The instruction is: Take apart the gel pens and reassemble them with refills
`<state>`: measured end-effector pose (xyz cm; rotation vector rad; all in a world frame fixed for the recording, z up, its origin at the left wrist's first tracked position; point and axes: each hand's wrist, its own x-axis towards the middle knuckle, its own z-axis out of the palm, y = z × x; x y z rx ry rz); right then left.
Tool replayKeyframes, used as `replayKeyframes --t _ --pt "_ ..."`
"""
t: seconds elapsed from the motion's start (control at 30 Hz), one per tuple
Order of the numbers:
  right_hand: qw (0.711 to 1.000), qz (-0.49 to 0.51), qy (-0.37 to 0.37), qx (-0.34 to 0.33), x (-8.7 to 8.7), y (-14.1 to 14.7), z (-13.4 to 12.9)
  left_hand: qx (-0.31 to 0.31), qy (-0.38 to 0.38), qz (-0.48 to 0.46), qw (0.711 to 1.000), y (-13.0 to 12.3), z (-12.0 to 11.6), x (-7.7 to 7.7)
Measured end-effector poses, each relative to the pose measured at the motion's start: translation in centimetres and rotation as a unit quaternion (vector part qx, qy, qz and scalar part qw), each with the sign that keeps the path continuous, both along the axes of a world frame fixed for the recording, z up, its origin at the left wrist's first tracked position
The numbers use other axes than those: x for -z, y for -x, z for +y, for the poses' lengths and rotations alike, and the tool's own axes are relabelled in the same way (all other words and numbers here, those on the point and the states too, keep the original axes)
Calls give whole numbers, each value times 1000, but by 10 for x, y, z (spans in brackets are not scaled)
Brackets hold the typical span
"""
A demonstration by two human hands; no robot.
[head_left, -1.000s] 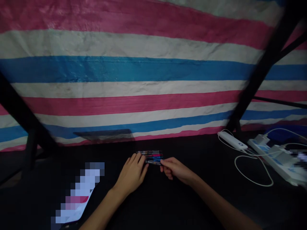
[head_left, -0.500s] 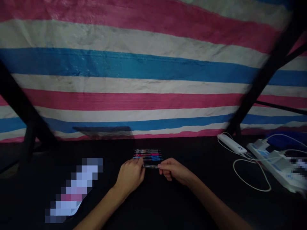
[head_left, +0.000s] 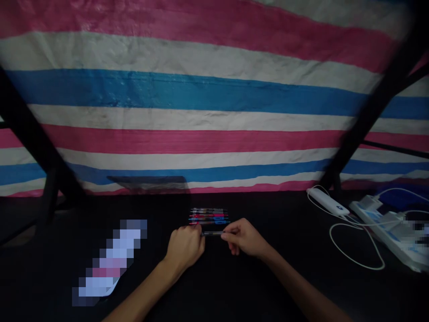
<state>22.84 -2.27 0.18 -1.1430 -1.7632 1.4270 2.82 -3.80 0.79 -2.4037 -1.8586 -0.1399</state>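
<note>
A dark pen point(head_left: 212, 233) with a clear section lies crosswise between my two hands, just above the black table. My left hand point(head_left: 186, 244), fingers curled and back facing up, grips its left end. The thumb and forefinger of my right hand point(head_left: 243, 237) pinch its right end, while the other fingers curl below. Beyond my hands, several pens point(head_left: 209, 216) lie side by side in a stack of rows, with grey, red and blue parts. The left fingertips are partly hidden.
A blurred-out pale sheet point(head_left: 110, 264) lies on the black table point(head_left: 214, 286) at left. At right are a white power bank point(head_left: 326, 202), a power strip point(head_left: 392, 232) and looped white cable point(head_left: 357, 266). Dark frame bars stand before a striped sheet point(head_left: 201, 141).
The whole view has shifted slightly, so things at the sides appear a little further right. Both hands keep hold of the pen, which shows slightly turned.
</note>
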Motion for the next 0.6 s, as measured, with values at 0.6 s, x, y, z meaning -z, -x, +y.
replayKeyframes --t 0.6 --pt "829 -81 -552 30 5 -8 3 49 80 -107 990 5 4 3"
